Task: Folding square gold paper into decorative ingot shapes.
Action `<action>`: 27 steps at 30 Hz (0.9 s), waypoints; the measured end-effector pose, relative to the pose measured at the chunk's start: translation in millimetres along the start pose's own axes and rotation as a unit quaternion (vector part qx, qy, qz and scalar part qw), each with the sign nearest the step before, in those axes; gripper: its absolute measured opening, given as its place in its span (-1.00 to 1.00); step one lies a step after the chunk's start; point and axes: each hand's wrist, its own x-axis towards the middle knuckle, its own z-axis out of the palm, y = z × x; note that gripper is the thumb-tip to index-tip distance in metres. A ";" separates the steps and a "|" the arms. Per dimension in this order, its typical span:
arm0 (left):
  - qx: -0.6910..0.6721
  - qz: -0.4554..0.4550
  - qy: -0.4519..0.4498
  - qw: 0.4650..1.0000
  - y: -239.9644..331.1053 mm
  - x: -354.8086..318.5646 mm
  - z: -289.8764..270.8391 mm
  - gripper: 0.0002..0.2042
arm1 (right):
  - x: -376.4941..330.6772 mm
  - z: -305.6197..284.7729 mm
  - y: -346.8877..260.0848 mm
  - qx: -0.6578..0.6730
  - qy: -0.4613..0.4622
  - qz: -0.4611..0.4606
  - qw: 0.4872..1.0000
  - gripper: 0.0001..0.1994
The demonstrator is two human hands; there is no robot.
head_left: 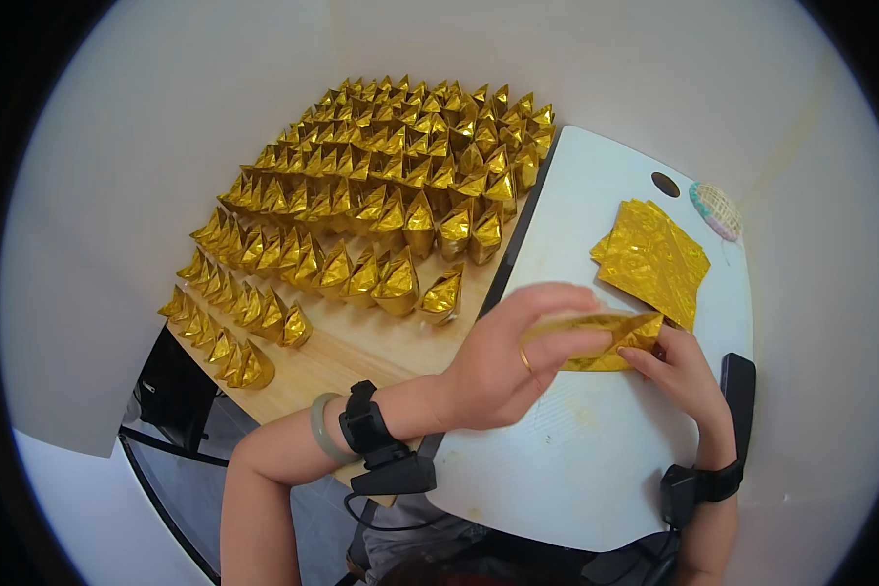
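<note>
A partly folded sheet of gold foil paper (633,337) is between my two hands over the white table. My right hand (682,371) pinches its right end, thumb on the near side. My left hand (508,356), a ring on one finger, has its fingers around the left part of the paper. One finger crosses its near face and another lies along its far side; these fingers are slightly blurred by motion. Just beyond lies a stack of flat gold foil sheets (654,259).
Rows of folded gold paper ingots (361,186) stand on the wooden table (361,342) at the left. The white table (527,469) has a dark oval hole (665,185) and a small woven pad (716,210) near its far corner. Pale walls enclose the back and right.
</note>
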 end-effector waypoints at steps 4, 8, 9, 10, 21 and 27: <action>0.043 0.049 -0.158 0.985 1.1 -4.4 12.2 -0.65 | 1.1 10.8 -15.1 -0.007 0.045 -0.026 0.999 -0.67; 0.173 -0.062 -0.307 0.934 -3.3 -16.3 21.9 -0.52 | 0.0 20.3 -12.8 -0.121 0.121 -0.056 0.984 -0.45; 0.168 -0.081 -0.349 0.918 -5.2 -17.9 21.2 -0.43 | 0.4 25.0 -8.3 -0.190 0.195 -0.135 0.953 -0.37; 0.169 -0.081 -0.348 0.919 -5.2 -18.6 21.0 -0.43 | 0.3 27.7 -8.8 -0.191 0.195 -0.135 0.953 -0.37; 0.159 -0.093 -0.351 0.918 -3.6 -17.5 21.3 -0.41 | -5.2 31.5 -18.3 -0.248 -0.030 -0.223 0.942 -0.12; 0.165 -0.080 -0.354 0.917 -4.2 -19.4 20.5 -0.41 | -6.1 10.8 -10.8 -0.239 0.009 -0.199 0.950 -0.31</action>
